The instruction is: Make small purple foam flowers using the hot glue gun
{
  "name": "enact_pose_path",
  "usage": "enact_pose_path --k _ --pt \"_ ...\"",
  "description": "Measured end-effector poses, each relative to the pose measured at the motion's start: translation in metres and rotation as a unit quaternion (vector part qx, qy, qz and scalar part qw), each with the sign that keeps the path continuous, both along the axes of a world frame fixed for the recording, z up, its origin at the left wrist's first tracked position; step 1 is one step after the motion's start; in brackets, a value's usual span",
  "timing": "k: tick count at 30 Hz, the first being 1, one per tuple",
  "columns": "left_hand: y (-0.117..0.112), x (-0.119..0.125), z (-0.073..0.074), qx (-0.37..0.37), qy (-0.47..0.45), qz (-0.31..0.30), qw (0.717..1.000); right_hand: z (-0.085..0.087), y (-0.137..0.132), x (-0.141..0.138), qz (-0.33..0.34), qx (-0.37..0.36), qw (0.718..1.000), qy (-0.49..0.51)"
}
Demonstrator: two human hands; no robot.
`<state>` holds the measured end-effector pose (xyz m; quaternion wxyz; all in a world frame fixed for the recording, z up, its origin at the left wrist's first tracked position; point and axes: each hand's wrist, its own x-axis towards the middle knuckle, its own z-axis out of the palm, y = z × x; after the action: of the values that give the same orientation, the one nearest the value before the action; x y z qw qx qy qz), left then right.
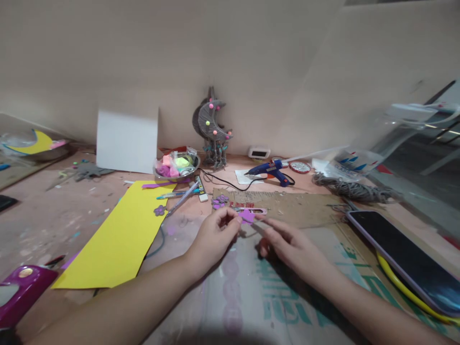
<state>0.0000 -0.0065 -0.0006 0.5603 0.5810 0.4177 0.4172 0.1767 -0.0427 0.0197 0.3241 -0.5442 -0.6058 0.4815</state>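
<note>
1. Cardboard sheet with green print is laid nearest, under both hands; a long yellow paper sheet is seen to its left and a dark-screened phone to its right.
2. A small purple foam flower is held just above the cardboard, pinched between thumb and forefinger of the left hand.
3. The right hand is stretched towards the flower with fingers half curled; whether anything is gripped by it cannot be told.
4. The flower is judged light, soft and easily bent; it is best taken gently by a petal edge.
5. Farther back, a blue glue gun and a grey crescent moon ornament are seen.
</note>
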Motion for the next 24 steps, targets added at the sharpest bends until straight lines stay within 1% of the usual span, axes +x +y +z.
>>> enact_pose_path --k 3,4,6,9,13,18,21,24 --pt "-0.001 0.0 0.001 0.01 0.015 -0.01 1.0 0.0 0.006 -0.001 -0.077 -0.019 0.987 0.14" --pt "-0.002 0.0 0.001 0.013 0.025 -0.014 1.0 0.0 0.007 -0.001 -0.1 -0.022 0.981 0.167" --pt "-0.002 0.0 0.002 0.017 0.048 -0.018 0.999 0.0 0.008 -0.001 -0.13 -0.024 0.974 0.183" --pt "-0.003 0.001 0.003 0.025 0.08 -0.032 0.996 -0.002 0.007 -0.001 -0.133 -0.016 0.982 0.136" --pt "-0.005 0.002 0.006 0.037 0.089 -0.06 0.994 -0.003 0.007 -0.002 -0.117 0.043 0.99 0.067" --pt "-0.008 0.002 0.009 0.047 0.101 -0.097 0.989 -0.004 0.008 -0.001 -0.119 0.085 0.989 0.015" --pt "-0.008 0.002 0.01 0.06 0.115 -0.107 0.986 -0.006 0.01 -0.002 -0.115 0.096 0.989 -0.004" --pt "-0.008 0.002 0.011 0.052 0.108 -0.117 0.986 -0.006 0.016 -0.003 -0.105 0.119 0.987 -0.029"
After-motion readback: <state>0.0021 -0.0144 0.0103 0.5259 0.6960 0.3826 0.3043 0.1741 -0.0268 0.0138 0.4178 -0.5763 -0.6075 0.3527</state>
